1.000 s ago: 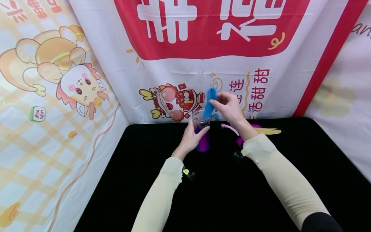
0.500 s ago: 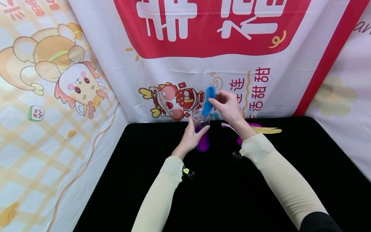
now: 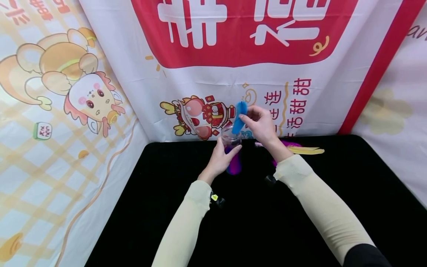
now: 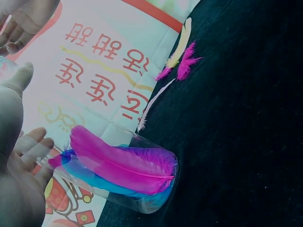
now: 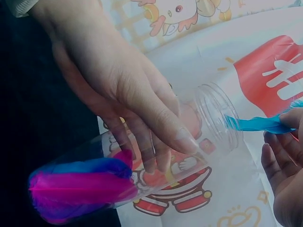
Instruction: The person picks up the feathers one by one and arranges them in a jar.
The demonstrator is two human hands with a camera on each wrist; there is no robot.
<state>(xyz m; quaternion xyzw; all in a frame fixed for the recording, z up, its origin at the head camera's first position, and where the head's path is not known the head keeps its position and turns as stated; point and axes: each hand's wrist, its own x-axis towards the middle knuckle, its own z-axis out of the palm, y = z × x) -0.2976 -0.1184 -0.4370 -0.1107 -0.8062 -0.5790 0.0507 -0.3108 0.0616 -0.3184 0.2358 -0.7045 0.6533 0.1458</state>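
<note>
My left hand (image 3: 218, 159) grips a clear jar (image 5: 215, 116) around its upper part, thumb on the near side. Inside the jar's lower part lie a magenta feather (image 4: 113, 161) and a blue feather (image 4: 85, 174), with purple showing among them. At the jar's open mouth, my right hand (image 3: 263, 124) pinches another blue feather (image 3: 239, 120) between thumb and fingers. In the right wrist view, this held feather's lower tip sits just inside the threaded rim. The jar is upright or nearly so in the head view.
To the right on the black table (image 3: 260, 222) lie a yellow feather (image 4: 182, 42), a fluffy magenta feather (image 4: 188, 64) and a pale pink feather (image 4: 154, 105). A printed cloth (image 3: 193, 85) hangs right behind the table's back edge.
My right hand has shifted slightly left, and the blue feather it holds has moved a little left at the jar's mouth. The left hand and jar stay in place.
</note>
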